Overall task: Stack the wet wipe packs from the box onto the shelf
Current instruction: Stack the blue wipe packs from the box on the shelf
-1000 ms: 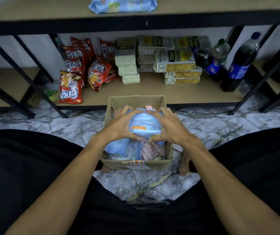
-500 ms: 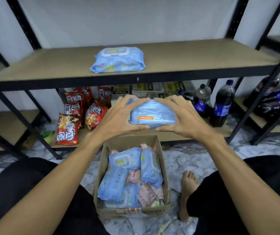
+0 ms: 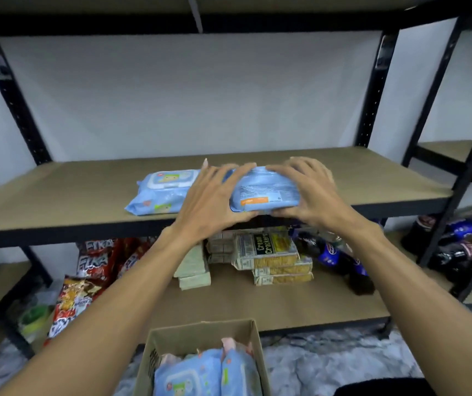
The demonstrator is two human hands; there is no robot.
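Observation:
A blue wet wipe pack (image 3: pixel 266 192) sits label-down at the front edge of the middle shelf (image 3: pixel 72 201). My left hand (image 3: pixel 212 204) grips its left end and my right hand (image 3: pixel 312 195) grips its right end, fingers over the top and thumbs underneath. Just to its left another blue wet wipe pack (image 3: pixel 163 192) lies flat on the same shelf, lid up. Below, the cardboard box (image 3: pixel 200 334) stands on the floor with several blue and pink packs inside.
The lower shelf (image 3: pixel 286 307) holds red snack bags (image 3: pixel 86 275), cream cracker packs (image 3: pixel 272 258) and dark soda bottles (image 3: pixel 340 258). Black uprights (image 3: pixel 469 167) frame the shelf. A neighbouring rack on the right carries more bottles (image 3: pixel 457 244). The floor is marbled.
Both hands lifted the pack out of the box and carried it up and forward onto the middle shelf, beside the pack lying there. The view tilted upward.

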